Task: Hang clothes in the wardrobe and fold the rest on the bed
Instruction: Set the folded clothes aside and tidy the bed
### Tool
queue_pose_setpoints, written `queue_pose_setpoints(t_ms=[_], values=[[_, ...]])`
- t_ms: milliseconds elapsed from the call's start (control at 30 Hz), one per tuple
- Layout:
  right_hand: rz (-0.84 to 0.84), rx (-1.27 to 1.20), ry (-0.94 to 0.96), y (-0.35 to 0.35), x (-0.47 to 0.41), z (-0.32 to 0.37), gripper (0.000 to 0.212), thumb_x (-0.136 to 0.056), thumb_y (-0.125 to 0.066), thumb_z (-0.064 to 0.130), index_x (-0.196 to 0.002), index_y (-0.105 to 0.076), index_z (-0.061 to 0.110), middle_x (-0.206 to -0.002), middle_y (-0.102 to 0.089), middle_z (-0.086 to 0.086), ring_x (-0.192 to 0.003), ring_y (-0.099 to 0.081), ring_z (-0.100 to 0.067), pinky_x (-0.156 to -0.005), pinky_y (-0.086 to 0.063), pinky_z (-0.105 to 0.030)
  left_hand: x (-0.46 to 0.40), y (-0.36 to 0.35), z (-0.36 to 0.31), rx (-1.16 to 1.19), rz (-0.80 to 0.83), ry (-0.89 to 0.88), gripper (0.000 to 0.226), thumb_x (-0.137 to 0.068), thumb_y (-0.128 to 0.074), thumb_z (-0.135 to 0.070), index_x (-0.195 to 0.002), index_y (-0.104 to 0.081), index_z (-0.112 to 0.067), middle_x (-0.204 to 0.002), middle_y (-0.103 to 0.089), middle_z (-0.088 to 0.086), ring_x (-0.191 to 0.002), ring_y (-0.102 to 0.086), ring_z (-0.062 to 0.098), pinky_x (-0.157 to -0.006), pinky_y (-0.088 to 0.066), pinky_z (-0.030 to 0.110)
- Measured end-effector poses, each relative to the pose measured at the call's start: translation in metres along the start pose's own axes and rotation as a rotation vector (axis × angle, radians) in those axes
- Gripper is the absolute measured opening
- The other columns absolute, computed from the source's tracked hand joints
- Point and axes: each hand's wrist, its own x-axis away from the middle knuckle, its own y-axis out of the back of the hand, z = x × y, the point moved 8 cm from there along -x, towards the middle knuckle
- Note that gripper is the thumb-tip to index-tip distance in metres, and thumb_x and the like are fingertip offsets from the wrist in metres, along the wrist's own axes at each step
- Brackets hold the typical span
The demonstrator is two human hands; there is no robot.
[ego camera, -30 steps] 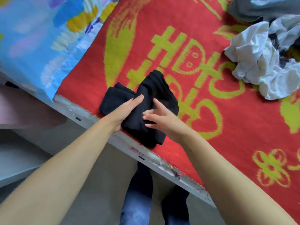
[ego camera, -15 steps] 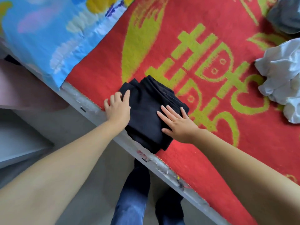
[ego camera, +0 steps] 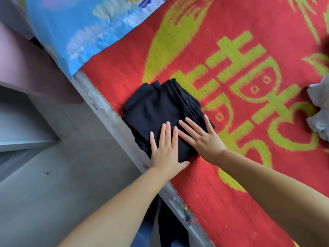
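A black garment [ego camera: 160, 107] lies folded into a compact square on the red and yellow blanket [ego camera: 240, 202], close to the bed's near edge. My left hand [ego camera: 166, 150] lies flat on the garment's near corner with fingers straight and spread. My right hand [ego camera: 201, 138] presses flat on its right side, fingers straight and pointing up-left. Both hands sit side by side, almost touching.
A blue patterned pillow [ego camera: 85, 27] lies at the upper left of the bed. Crumpled white clothing [ego camera: 320, 111] sits at the right edge. The grey bed frame edge [ego camera: 106, 111] runs diagonally, with grey floor [ego camera: 53, 184] and my legs below it.
The black garment went from loosely bunched to a flat folded square. My left hand slid from its left edge to its near corner, beside the right hand.
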Motion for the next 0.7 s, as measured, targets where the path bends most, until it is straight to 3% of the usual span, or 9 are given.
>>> queue_pose_setpoints(t_ms=[100, 233, 367, 433, 567, 700], values=[[-0.034, -0.011, -0.001, 0.003, -0.01, -0.003, 0.087, -0.086, -0.058, 0.014, -0.153, -0.003, 0.021, -0.161, -0.009, -0.004, -0.148, -0.008, -0.024, -0.113, -0.001, -0.062, -0.009, 0.001, 0.0, -0.018, -0.027, 0.036, 0.123, -0.071, -0.053, -0.073, -0.147, 0.019, -0.007, -0.157, 0.02, 0.017, -0.144, 0.022, 0.026, -0.108, 0.017, 0.059], [0.085, -0.075, 0.059, 0.011, -0.013, -0.003, 0.074, -0.097, -0.047, 0.014, -0.154, 0.0, 0.023, -0.162, -0.004, -0.004, -0.149, -0.002, -0.025, -0.114, -0.008, -0.061, 0.01, 0.011, -0.011, 0.033, -0.051, 0.098, 0.118, -0.081, -0.057, -0.06, -0.14, 0.033, -0.011, -0.158, 0.013, 0.019, -0.147, 0.013, 0.028, -0.112, 0.006, 0.06], [0.141, -0.119, 0.101, 0.056, -0.013, -0.005, 0.07, -0.099, -0.043, 0.013, -0.153, -0.001, 0.027, -0.16, -0.009, -0.004, -0.148, -0.004, -0.028, -0.113, -0.017, -0.062, 0.038, 0.039, -0.013, 0.119, -0.098, 0.154, 0.118, -0.085, -0.064, -0.044, -0.135, 0.04, -0.024, -0.161, 0.001, 0.006, -0.148, 0.0, 0.022, -0.114, -0.005, 0.059], [0.134, -0.1, 0.1, 0.086, -0.015, -0.002, 0.07, -0.098, -0.044, 0.012, -0.153, -0.003, 0.026, -0.159, -0.014, -0.004, -0.148, -0.007, -0.03, -0.111, -0.019, -0.064, 0.044, 0.056, 0.006, 0.206, -0.089, 0.259, 0.112, -0.084, -0.068, -0.038, -0.146, 0.026, -0.031, -0.161, -0.002, 0.002, -0.148, -0.002, 0.022, -0.113, -0.016, 0.058], [0.138, -0.073, 0.071, 0.146, -0.025, 0.003, 0.071, -0.096, -0.046, 0.006, -0.153, -0.009, 0.026, -0.155, -0.024, -0.003, -0.145, -0.013, -0.031, -0.109, -0.024, -0.063, 0.043, 0.095, 0.042, 0.362, -0.091, 0.336, 0.082, -0.089, -0.065, -0.02, -0.151, -0.011, -0.023, -0.158, -0.019, 0.0, -0.146, -0.013, 0.029, -0.102, -0.042, 0.045], [0.093, -0.092, 0.047, 0.217, -0.034, 0.006, 0.064, -0.096, -0.043, 0.006, -0.152, -0.017, 0.025, -0.148, -0.035, -0.002, -0.139, -0.025, -0.028, -0.105, -0.034, -0.055, 0.052, 0.158, 0.074, 0.335, -0.146, 0.317, 0.074, -0.089, -0.059, -0.007, -0.149, -0.018, -0.02, -0.153, -0.029, 0.0, -0.142, -0.023, 0.032, -0.098, -0.045, 0.044]])
